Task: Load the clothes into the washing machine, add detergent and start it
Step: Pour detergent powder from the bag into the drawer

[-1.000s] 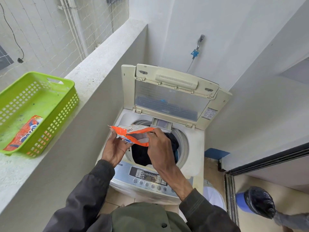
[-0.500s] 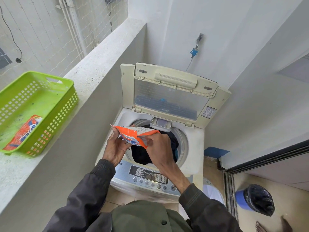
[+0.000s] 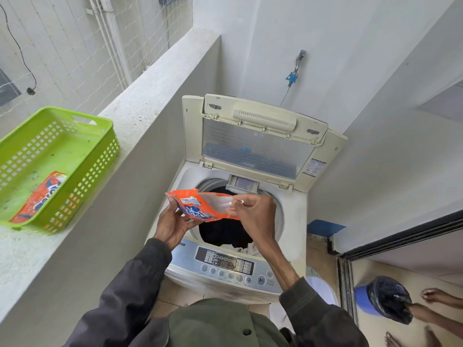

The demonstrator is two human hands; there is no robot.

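Held the detergent sachet [image 3: 200, 206] just above the front-left rim of the washing machine [image 3: 293, 221], over the open drum. Gripped its lower left side in the left hand [image 3: 172, 224], fingers curled under it; pinched the torn top edge between thumb and fingertip of the right hand [image 3: 253, 216]. Since half a second before, drew that edge up and to the right, spreading the mouth and baring the silvery lining, after keeping the packet folded and closed between both hands. Judged the sachet opened, then, and the pour not yet begun. Saw dark clothes [image 3: 225, 231] already down in the drum, and the lid [image 3: 255, 144] propped upright behind. Left a second sachet [image 3: 40, 196] lying in the green basket [image 3: 105, 136] on the ledge [image 3: 150, 78] to the left. Still needed: tipping the detergent in, shutting the lid, pressing start on the control panel [image 3: 225, 264]. Could not tell whether meant for the drum or the small drawer [image 3: 241, 185] at the back rim.
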